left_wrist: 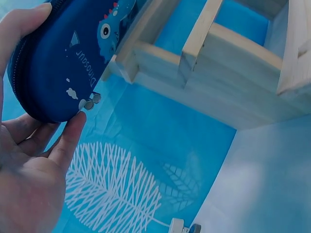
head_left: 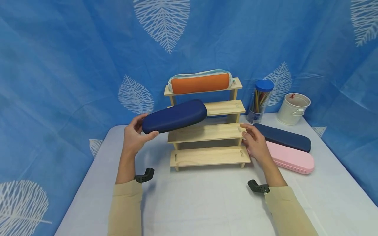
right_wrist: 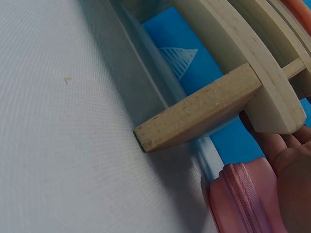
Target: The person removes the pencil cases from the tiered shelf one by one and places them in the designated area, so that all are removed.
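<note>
My left hand (head_left: 134, 136) holds a dark blue pencil case (head_left: 174, 116) by its left end, thumb on one side and fingers on the other. The case is raised and tilted in front of the upper tiers of a wooden tiered shelf (head_left: 209, 157). In the left wrist view the same zippered pencil case (left_wrist: 63, 63) shows a dinosaur picture and lettering. My right hand (head_left: 256, 144) grips the right end of the shelf's second tier from the bottom. Fingers (right_wrist: 274, 145) partly disappear behind the board in the right wrist view. An orange, white and blue pencil pouch (head_left: 200, 83) lies on the top tier.
Right of the shelf lie a pink pencil case (head_left: 290, 157) and a navy case (head_left: 283, 137), close beside my right hand. Behind them stand a clear jar (head_left: 260, 101) of pencils with a blue lid and a white bucket (head_left: 290, 113). A blue leaf-patterned curtain (head_left: 88, 65) surrounds the white table (head_left: 200, 203).
</note>
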The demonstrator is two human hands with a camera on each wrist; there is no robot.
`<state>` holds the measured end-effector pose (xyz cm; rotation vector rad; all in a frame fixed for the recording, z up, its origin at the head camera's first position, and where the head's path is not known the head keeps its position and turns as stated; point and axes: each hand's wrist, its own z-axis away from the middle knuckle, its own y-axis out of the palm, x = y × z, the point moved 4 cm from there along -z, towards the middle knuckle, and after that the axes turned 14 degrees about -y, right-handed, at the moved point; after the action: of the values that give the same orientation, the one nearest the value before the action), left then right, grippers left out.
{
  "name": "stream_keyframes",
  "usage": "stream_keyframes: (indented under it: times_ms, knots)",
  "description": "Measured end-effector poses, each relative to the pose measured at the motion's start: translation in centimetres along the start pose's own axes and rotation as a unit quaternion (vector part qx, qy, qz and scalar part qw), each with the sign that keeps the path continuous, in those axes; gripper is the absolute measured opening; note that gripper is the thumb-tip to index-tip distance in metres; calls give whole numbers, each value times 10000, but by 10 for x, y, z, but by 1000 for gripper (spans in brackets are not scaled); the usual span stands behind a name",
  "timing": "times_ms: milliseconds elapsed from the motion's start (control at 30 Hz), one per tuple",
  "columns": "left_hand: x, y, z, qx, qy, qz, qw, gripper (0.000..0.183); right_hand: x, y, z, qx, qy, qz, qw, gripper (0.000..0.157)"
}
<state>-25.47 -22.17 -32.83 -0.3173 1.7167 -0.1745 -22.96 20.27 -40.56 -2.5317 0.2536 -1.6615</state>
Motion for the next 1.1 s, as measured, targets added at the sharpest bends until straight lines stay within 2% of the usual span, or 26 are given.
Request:
stream_keyframes:
  times_ms: [100, 267, 467, 700, 933, 1100]
  knots:
    - [-2, -3, 4, -50, -139, 19, 9999, 71, -1, -1, -1, 10, -25, -1, 10000, 37]
    - [21, -10, 0, -109, -214, 133, 9996, 72, -1, -1, -1, 46, -56, 17, 10000, 37]
    - [31, -20, 4, -275, -143, 385, 9988, 71, -3, 0, 0, 62, -36, -62, 10000, 37]
    - [36, -30, 9, -304, -69, 862, 9958, 67, -3, -1, 1, 46, -45, -9, 10000, 37]
    - [35, -36, 14, -356, 60, 914, 9952, 67, -4, -2, 0, 64, -84, -18, 9999, 37]
    - [38, -41, 18, -521, 32, 1114, 9924, 67, -1, -1, 0, 145, -178, -92, 9997, 37]
